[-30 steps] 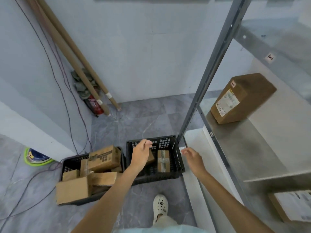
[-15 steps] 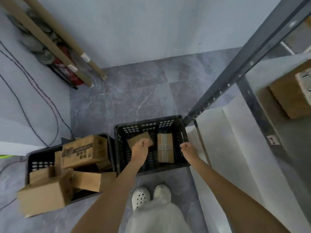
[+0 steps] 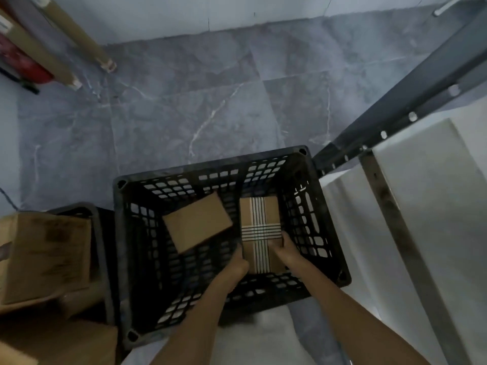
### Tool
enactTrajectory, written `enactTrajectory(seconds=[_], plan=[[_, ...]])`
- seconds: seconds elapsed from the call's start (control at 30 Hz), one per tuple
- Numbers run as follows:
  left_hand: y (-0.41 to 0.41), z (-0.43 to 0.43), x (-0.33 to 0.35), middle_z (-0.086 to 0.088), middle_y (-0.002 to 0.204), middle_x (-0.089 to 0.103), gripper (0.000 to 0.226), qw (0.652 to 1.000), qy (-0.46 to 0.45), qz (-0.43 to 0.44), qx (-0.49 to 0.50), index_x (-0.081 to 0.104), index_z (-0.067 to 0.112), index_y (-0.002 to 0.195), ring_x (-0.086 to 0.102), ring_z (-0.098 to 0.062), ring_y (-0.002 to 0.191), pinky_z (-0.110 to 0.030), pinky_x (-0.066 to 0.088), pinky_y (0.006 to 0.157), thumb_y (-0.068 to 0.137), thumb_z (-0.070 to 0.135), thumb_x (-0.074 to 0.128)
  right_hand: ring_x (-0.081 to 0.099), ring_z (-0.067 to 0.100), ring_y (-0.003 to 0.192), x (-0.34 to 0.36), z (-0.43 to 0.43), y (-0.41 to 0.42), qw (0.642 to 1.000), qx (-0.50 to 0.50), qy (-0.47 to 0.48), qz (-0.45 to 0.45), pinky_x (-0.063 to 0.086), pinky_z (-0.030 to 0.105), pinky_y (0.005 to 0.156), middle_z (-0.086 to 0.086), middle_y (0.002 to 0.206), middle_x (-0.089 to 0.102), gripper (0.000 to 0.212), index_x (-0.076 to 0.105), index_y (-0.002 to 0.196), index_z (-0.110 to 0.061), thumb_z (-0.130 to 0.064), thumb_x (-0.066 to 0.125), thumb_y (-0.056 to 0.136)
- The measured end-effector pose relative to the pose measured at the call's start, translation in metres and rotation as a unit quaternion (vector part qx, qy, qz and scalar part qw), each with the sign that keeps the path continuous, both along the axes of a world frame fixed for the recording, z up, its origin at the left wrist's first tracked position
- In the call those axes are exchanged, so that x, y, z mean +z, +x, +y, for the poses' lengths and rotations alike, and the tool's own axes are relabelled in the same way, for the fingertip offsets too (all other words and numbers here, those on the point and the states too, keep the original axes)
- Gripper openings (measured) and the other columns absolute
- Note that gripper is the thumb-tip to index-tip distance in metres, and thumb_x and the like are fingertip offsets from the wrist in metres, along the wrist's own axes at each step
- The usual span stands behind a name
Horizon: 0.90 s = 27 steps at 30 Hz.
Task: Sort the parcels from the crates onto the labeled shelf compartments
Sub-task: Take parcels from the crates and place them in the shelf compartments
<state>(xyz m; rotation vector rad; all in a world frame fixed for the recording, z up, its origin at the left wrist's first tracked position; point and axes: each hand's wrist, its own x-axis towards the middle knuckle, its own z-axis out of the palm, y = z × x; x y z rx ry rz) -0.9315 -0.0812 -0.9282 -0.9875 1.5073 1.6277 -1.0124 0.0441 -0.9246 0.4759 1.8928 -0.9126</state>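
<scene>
Left hand (image 3: 235, 267) closed against the near left edge of the striped parcel (image 3: 261, 227); right hand (image 3: 283, 250) clasps its near right edge. Far left: second crate (image 3: 101, 246), mostly out of frame, piled with cardboard boxes (image 3: 44, 256). Centre: black crate (image 3: 121, 233) holds a plain parcel (image 3: 196, 225), tilted, and the striped parcel beside it. Right: shelf frame (image 3: 395, 106).
</scene>
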Motion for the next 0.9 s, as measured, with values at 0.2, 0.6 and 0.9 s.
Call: enactTrajectory(seconds=[0.2, 0.6, 0.9], plan=[[0.017, 0.004, 0.051, -0.005, 0.123, 0.051, 0.057, 0.991, -0.025, 0.048, 0.125, 0.030, 0.011, 0.139, 0.051, -0.012, 0.103, -0.013, 0.047, 0.077, 0.089, -0.012, 0.046, 0.043, 0.025, 0.128, 0.039, -0.003, 0.014, 0.997, -0.032, -0.048, 0.042, 0.040, 0.042, 0.104, 0.007, 0.141, 0.044, 0.055, 0.030, 0.145, -0.024, -0.012, 0.051, 0.095], [0.020, -0.060, 0.395, -0.008, 0.094, 0.064, 0.016, 0.926, -0.118, 0.180, 0.310, 0.058, 0.012, 0.084, 0.058, -0.022, 0.093, -0.036, 0.047, 0.083, 0.091, -0.001, 0.054, 0.049, 0.004, 0.115, 0.408, -0.028, 0.036, 0.958, -0.061, -0.212, 0.182, 0.042, 0.019, 0.090, -0.006, 0.133, 0.051, 0.049, 0.037, 0.144, -0.027, -0.027, 0.049, 0.096], [0.041, -0.110, 0.654, 0.002, 0.145, 0.037, 0.084, 0.956, -0.044, 0.201, 0.208, 0.019, 0.031, 0.145, 0.041, -0.021, 0.130, -0.041, 0.033, 0.109, 0.077, 0.052, 0.063, 0.043, 0.012, 0.130, 0.663, -0.050, 0.044, 0.919, -0.054, -0.280, 0.272, 0.038, 0.032, 0.109, -0.004, 0.143, 0.045, 0.047, 0.036, 0.144, -0.025, -0.026, 0.046, 0.098]])
